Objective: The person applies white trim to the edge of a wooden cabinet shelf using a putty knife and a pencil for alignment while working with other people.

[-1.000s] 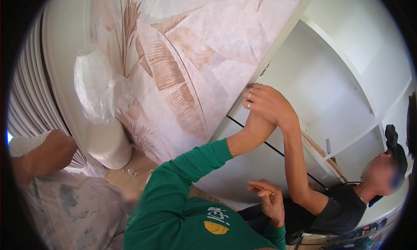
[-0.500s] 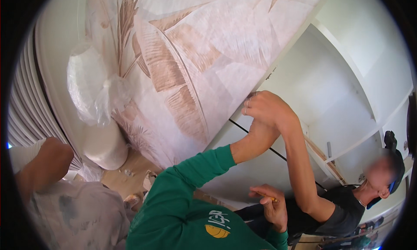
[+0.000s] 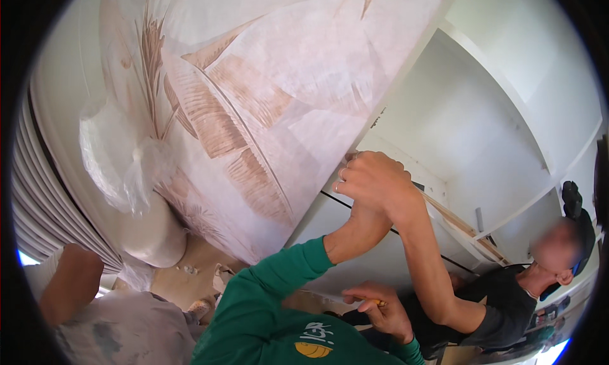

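Note:
My left hand [image 3: 368, 224], coming out of a green sleeve, reaches to the lower edge of a large wall covering [image 3: 273, 105] printed with brown palm leaves. A co-worker's ringed hand [image 3: 374, 178] crosses over mine there, so my left fingers are hidden. Lower down, my right hand [image 3: 388, 317] is curled around a thin yellow pencil [image 3: 379, 302], of which only a short part shows. It is held in front of my green top, away from the wall covering. Small dark marks [image 3: 379, 117] run along the covering's right border.
The co-worker, in a black shirt [image 3: 507, 301] and cap, leans in from the right. White open shelving [image 3: 488, 66] stands behind. At left are another person's bent arm [image 3: 73, 279], a plastic-wrapped white roll [image 3: 152, 238], clear plastic [image 3: 108, 155] and a ribbed grey panel [image 3: 51, 206].
The wall covering and both my hands sit farther left and lower in the picture, mostly from the view shifting. The co-worker's hand stays over my left hand; the pencil stays in my right.

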The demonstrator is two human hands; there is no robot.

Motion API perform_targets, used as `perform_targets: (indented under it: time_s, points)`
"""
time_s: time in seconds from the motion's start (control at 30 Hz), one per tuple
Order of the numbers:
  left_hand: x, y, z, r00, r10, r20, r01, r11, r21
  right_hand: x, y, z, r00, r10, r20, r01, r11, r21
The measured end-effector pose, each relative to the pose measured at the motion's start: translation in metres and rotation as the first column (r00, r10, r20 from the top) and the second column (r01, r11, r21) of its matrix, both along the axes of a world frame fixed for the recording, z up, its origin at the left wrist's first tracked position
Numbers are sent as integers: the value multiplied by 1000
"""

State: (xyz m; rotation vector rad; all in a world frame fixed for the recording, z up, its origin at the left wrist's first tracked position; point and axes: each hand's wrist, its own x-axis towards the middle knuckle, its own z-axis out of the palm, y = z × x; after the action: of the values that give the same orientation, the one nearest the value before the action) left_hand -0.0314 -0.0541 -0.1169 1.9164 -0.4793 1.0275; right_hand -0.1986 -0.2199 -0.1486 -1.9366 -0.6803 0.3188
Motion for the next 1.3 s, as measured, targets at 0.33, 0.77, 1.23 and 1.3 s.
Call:
perform_targets:
  time_s: [0.33,0.77,1.23,1.3]
  points:
    - [-15,10,-15,993,121,-12,-120,990,69,-4,1,-7,982,149,-113,-160,983,-92]
    - [-11,-1,-20,985,171,25,-172,981,86,-10,-8,-2,950,244,-194,-278,944,-176]
    - [-2,-7,21,901,405,157,-434,825,362,-2,-14,-5,986,151,-68,-160,975,-153]
    - [1,0,20,912,376,165,-411,836,364,3,-20,4,995,59,85,-54,997,-61]
